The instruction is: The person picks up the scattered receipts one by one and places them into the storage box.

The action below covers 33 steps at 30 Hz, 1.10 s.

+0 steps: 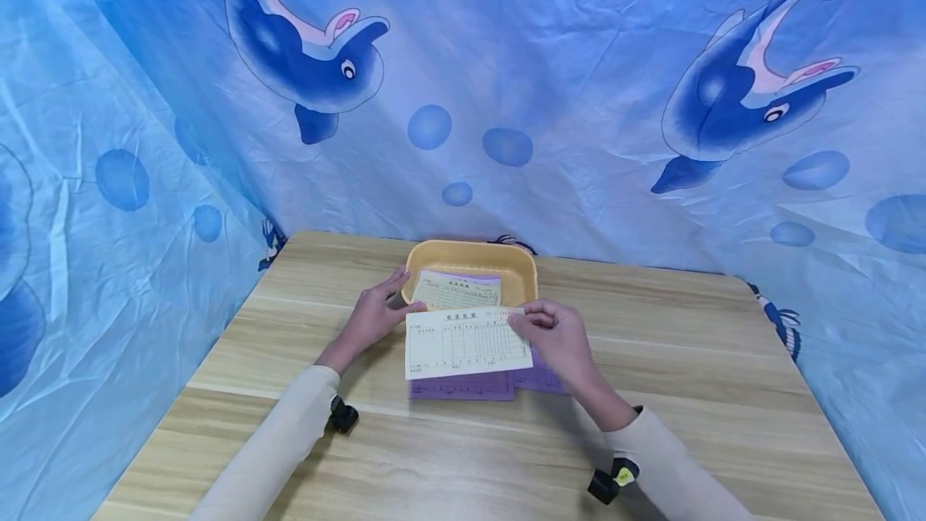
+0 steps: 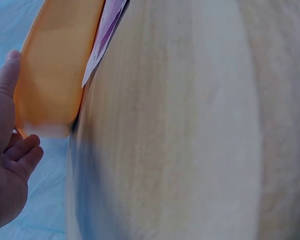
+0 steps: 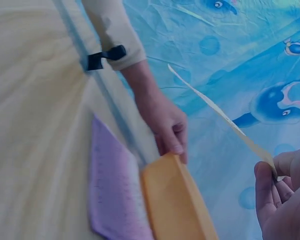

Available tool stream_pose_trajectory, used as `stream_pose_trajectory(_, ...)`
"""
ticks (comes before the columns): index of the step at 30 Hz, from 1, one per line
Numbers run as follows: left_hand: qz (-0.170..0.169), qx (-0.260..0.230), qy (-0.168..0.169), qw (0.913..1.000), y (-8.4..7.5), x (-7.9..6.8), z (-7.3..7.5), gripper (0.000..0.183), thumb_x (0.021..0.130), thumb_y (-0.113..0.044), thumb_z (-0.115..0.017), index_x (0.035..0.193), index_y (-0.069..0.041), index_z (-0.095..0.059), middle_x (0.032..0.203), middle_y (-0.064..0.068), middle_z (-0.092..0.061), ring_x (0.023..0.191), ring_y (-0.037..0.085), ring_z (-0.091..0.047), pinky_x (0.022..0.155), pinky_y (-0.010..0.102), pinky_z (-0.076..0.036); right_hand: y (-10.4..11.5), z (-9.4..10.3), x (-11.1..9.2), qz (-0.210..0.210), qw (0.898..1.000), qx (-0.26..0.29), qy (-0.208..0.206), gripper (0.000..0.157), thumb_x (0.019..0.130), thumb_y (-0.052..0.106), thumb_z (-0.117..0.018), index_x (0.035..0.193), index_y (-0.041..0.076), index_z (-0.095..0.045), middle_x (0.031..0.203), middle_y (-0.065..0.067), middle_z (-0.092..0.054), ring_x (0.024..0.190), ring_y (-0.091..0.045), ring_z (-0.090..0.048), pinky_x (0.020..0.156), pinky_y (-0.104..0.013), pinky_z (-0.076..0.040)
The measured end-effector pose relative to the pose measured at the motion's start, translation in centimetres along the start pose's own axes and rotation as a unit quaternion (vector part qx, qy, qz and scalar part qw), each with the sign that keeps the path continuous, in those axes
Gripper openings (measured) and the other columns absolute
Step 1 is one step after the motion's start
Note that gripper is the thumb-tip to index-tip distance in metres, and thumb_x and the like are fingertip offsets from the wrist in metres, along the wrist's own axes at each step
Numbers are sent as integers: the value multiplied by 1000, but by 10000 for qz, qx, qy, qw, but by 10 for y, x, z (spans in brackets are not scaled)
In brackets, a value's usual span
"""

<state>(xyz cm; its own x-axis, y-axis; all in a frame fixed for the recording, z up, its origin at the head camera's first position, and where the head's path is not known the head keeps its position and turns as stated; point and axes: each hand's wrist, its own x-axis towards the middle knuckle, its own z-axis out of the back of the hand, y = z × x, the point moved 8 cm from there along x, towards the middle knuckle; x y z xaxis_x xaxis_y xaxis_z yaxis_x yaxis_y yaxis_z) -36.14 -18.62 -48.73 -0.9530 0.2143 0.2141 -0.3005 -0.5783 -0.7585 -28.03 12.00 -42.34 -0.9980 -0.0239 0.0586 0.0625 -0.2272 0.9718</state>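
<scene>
My right hand (image 1: 560, 338) pinches a pale printed receipt slip (image 1: 466, 344) by its right end, thumb on top. The slip is held up in front of an orange-yellow plastic tray (image 1: 522, 264). In the right wrist view the slip (image 3: 210, 105) appears edge-on. At the tray's left end my left hand (image 1: 372, 316) grips the side, thumb near the front corner and fingers along the outside. Another pale slip (image 1: 456, 289) lies in the tray over something purple. Purple printed forms (image 1: 463, 387) lie on the table, partly hidden under the raised slip.
The wooden table (image 1: 687, 360) extends to both sides and toward me. Blue dolphin-print curtains (image 1: 448, 63) hang right behind the table and at its sides. Dark cords (image 1: 784, 324) show by the curtain edges. Small black devices (image 1: 343, 415) are strapped at both wrists.
</scene>
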Motion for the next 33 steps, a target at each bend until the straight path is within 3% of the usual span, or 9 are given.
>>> stream_pose_trajectory(5,-144,108,-123,9998,-1,0,1,70,88,-15,-82,147,2,-49,157,18,-41,140,40,-47,115,50,-41,12,5,14,-14,9999,146,-80,23,92,21,-79,104,2,-73,91,-4,-77,84,-14,-72,76,-25,-60)
stream_pose_trajectory(11,-179,70,-114,9998,-3,-1,1,72,86,-10,-83,148,2,-48,158,19,-40,140,40,-45,116,49,-39,19,10,38,-4,9987,394,-313,25,92,19,-78,107,1,-70,91,0,-77,88,-12,-70,79,-24,-60)
stream_pose_trajectory(14,-135,57,-75,9999,-3,-1,0,76,85,-16,-85,149,0,-47,159,20,-38,142,40,-44,116,49,-39,21,10,50,105,9985,383,-366,25,93,20,-78,108,1,-70,92,0,-77,88,-12,-70,79,-24,-59)
stream_pose_trajectory(21,122,-125,78,9998,2,-2,-3,94,83,-53,-80,153,-4,-42,164,16,-32,146,36,-40,121,50,-33,21,8,74,274,9983,264,-451,25,92,19,-79,107,0,-71,91,-4,-77,83,-11,-70,75,-24,-59)
stream_pose_trajectory(33,29,-51,56,10000,0,-1,-2,91,85,-51,-79,152,-2,-43,163,16,-33,146,36,-39,119,50,-37,-3,-1,109,94,9962,-242,-831,24,89,16,-81,106,0,-75,99,-15,-78,80,-12,-72,70,-24,-61)
